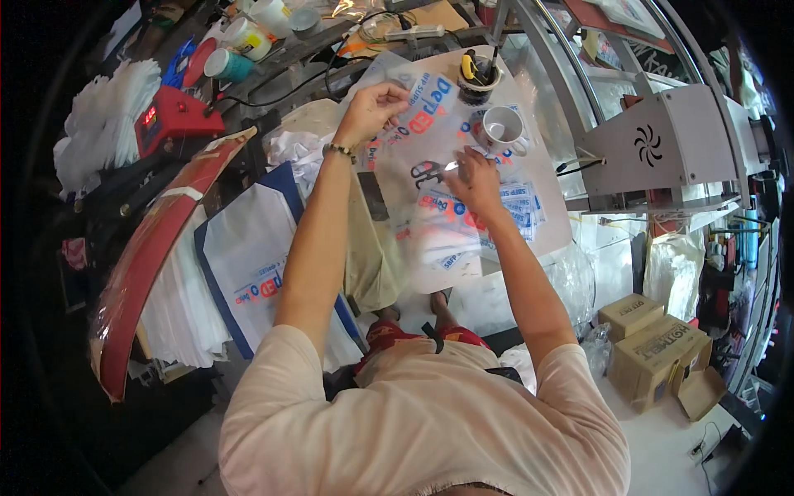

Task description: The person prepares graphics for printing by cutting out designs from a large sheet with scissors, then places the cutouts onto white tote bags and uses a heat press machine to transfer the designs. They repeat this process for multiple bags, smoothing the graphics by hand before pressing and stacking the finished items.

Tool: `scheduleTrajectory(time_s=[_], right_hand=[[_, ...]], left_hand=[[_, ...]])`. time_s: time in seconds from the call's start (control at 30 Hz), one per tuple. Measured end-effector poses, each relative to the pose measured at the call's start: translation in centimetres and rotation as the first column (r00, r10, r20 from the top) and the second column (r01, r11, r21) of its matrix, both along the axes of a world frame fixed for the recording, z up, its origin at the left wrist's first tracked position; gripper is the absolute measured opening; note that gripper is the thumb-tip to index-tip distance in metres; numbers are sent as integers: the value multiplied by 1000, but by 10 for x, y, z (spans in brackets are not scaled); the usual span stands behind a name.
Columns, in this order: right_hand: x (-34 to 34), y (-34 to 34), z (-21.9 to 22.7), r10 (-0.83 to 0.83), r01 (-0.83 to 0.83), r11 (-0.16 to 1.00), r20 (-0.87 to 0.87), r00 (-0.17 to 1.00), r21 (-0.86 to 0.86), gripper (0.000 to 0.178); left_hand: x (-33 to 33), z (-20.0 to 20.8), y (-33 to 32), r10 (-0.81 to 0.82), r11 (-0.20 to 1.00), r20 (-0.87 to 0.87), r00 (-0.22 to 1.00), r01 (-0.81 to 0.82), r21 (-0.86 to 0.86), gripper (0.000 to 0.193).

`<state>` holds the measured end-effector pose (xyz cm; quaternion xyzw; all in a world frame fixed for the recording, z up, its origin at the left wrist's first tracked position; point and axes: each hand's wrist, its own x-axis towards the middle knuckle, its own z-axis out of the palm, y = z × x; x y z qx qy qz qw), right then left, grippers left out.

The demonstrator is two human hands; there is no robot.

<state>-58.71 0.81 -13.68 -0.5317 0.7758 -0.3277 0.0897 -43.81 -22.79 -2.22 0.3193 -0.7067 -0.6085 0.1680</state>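
On the pale surface (538, 169), printed sheets (442, 227) lie overlapping. The left arm (308, 240) stretches forward; the right arm (529, 269) angles inward. The left hand (372, 116) hovers over the far sheets, fingers bent, tips close together; the right hand (475, 183) is lowered, fingers loosely extended. I cannot tell whether either grips anything. Before the right hand stands a white mug (501, 131); at its left, dark-handled scissors (426, 172).

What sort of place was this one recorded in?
Probably a small printing or packaging workshop: plastic sheets with red and blue print lie on the worktable, a grey vented machine housing stands at right, and tubs crowd the upper left.
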Motion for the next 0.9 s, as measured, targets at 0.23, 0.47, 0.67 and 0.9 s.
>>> scheduleTrajectory(time_s=[0.23,0.47,0.67,0.9], right_hand=[[21,-29,54,94,209,950,852,515,-231,43],[4,-46,58,163,306,897,881,445,-320,20],[6,-49,79,189,331,865,855,483,-378,22],[-30,36,98,127,280,918,877,463,-281,48]], left_hand=[[20,2,16,99,994,-91,991,-93,64,13],[14,-1,32,156,988,-38,987,-155,26,17],[41,-75,18,294,935,-111,949,-310,-172,16],[21,-133,111,244,619,164,956,-23,-785,23]])
